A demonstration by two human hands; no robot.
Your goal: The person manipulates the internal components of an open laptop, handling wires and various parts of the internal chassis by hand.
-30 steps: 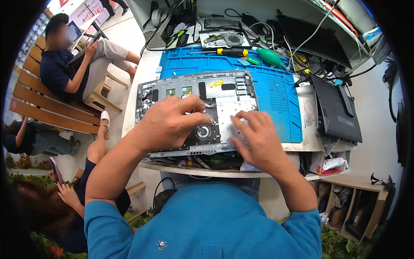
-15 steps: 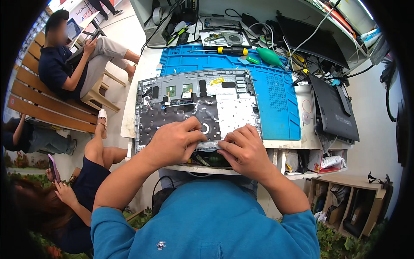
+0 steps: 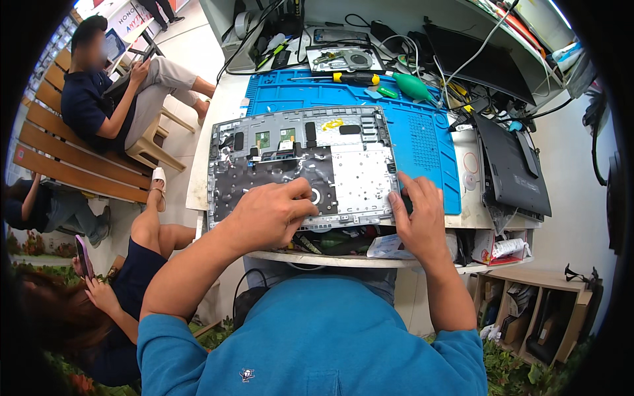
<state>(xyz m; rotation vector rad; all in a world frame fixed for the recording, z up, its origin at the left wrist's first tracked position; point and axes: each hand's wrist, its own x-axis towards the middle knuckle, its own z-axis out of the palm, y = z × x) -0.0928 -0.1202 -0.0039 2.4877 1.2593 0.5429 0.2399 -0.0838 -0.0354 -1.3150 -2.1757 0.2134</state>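
A laptop's top case (image 3: 366, 168) lies inner side up in front of me, silver-grey with a black film (image 3: 264, 181) over its left and middle part. My left hand (image 3: 274, 208) is closed at the near edge, its fingers curled over the case; the fingertips are partly hidden. At the right edge is my right hand (image 3: 419, 211), thumb against the near right corner and index finger along the side, gripping the case there. Beneath the case spreads a blue work mat (image 3: 429, 178), with the case's near side reaching out over the desk edge.
A yellow-black screwdriver (image 3: 356, 78) and a green air blower (image 3: 411, 86) lie at the back. To the right a black laptop part (image 3: 512, 162) leans. An open drawer (image 3: 323, 256) holding odds and ends lies below. Two seated people with phones are at left.
My right hand has moved from the near edge rightward and up to the right side of the case. A whitish packet in the drawer now shows. My left hand stays nearly still.
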